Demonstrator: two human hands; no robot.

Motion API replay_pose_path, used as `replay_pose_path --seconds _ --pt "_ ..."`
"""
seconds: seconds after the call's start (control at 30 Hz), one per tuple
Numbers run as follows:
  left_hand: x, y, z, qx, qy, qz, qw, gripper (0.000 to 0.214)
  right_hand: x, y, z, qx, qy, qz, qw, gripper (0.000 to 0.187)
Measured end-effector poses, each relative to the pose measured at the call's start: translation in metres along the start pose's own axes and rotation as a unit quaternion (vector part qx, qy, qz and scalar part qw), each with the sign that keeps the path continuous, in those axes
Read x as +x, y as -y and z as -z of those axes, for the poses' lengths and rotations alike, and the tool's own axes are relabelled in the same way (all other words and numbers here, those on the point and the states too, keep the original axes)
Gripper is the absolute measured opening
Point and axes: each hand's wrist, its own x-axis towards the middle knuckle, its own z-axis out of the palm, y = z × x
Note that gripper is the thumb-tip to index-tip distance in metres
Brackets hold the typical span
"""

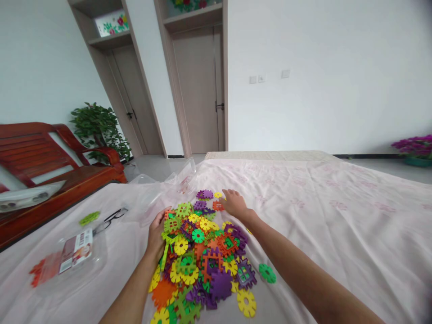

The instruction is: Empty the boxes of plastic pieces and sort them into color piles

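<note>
A heap of flat plastic building pieces [205,256] in orange, green, yellow and purple lies on the pale pink bedsheet [320,211] in front of me. My left hand [157,236] rests against the heap's left edge, fingers curled onto a green square piece [172,223]. My right hand [234,203] reaches over the far side of the heap, fingers bent down onto pieces near an orange one [218,205]. What the right fingertips touch or hold is hidden.
A clear plastic bag [168,189] lies beyond the heap. A clear package with a printed label [76,251] and black glasses [113,216] lie at left, with a loose green piece [89,218]. A red wooden bench [50,166], a plant [97,130] and doors stand behind.
</note>
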Motion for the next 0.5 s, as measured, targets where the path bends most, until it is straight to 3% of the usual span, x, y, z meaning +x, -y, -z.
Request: replay_pose_path --seconds 0.1,0.23,0.4,0.5 --pt "0.000 0.001 0.000 -0.002 0.001 0.001 1.000 0.067 -0.002 -0.010 -0.012 -0.057 0.035 0.010 0.998 0.045" --pt "0.006 0.004 0.004 0.023 0.002 -0.014 1.000 0.068 -0.020 0.003 -0.021 -0.051 0.063 0.090 0.993 0.046" --pt "0.017 0.012 0.011 0.060 0.000 -0.046 0.997 0.068 -0.047 0.026 -0.005 -0.033 0.100 0.154 0.982 0.056" --pt "0.020 0.016 0.013 0.078 -0.009 -0.054 0.995 0.068 -0.056 0.035 0.004 0.028 0.099 0.154 0.983 0.049"
